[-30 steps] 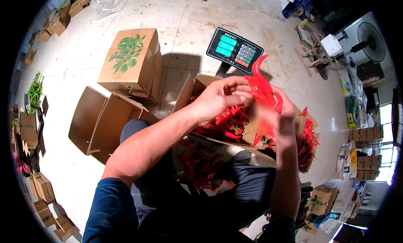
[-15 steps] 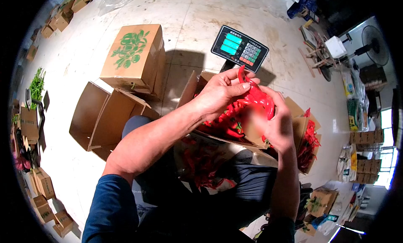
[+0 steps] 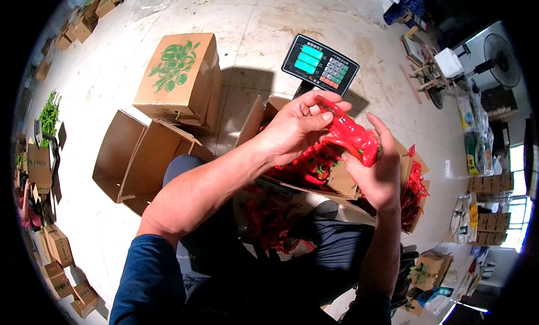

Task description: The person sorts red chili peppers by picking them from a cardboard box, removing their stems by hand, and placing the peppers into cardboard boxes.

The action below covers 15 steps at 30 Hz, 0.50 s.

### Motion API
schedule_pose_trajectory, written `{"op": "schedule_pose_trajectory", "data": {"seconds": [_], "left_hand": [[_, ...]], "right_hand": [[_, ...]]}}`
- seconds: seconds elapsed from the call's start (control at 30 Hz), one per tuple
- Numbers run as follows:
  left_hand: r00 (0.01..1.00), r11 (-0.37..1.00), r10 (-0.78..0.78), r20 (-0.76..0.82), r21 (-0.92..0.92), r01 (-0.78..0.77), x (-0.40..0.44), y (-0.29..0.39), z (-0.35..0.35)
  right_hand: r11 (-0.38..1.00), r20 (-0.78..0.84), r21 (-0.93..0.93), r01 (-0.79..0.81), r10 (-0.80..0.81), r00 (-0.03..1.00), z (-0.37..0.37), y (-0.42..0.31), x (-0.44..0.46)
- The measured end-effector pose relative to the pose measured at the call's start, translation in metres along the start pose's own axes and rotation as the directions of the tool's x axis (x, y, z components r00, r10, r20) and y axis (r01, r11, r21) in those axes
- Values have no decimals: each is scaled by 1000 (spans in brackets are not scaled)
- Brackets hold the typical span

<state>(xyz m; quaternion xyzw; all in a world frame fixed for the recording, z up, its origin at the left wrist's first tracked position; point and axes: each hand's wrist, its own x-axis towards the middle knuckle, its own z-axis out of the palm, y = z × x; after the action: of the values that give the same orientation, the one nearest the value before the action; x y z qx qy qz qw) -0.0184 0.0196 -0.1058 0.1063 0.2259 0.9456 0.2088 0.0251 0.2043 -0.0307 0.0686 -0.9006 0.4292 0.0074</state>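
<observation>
My left hand (image 3: pixel 300 124) pinches the upper end of a couple of long, glossy red chili peppers (image 3: pixel 353 135) between thumb and fingers. At their lower, stem end is my right hand (image 3: pixel 377 176), its thumb against them and its forefinger raised apart; its other fingers are partly hidden. Below both hands an open cardboard box (image 3: pixel 337 182) holds more red peppers (image 3: pixel 309 166), some with green stems. Just beyond my hands stands a scale display (image 3: pixel 320 64) with lit screens and a keypad.
An open cardboard box (image 3: pixel 149 159) lies to the left, near a closed box (image 3: pixel 177 75) with a green vegetable print. Another box of red peppers (image 3: pixel 414 190) stands at right. More red peppers (image 3: pixel 272 221) lie between my legs. A fan (image 3: pixel 499 61) is at far right.
The peppers have tilted, with their stem end swinging slightly right and down. My right hand has shifted right, and its forefinger has lifted away from them. My left hand has barely moved.
</observation>
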Motion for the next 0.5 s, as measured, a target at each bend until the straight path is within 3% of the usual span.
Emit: {"op": "schedule_pose_trajectory", "data": {"seconds": [0.17,0.27,0.47,0.5], "left_hand": [[999,999,7,-33,-39,-9,0,1,3],[998,999,7,-64,-40,-10,-1,4,10],[997,997,69,-35,-19,-70,-1,4,5],[996,997,83,-40,-5,-83,-1,5,5]], "right_hand": [[995,-53,31,98,-96,994,1,2,-1],[999,-76,17,52,-50,996,1,-4,-1],[905,-68,-260,336,-364,929,1,18,4],[932,-82,-168,322,-339,937,3,20,3]]}}
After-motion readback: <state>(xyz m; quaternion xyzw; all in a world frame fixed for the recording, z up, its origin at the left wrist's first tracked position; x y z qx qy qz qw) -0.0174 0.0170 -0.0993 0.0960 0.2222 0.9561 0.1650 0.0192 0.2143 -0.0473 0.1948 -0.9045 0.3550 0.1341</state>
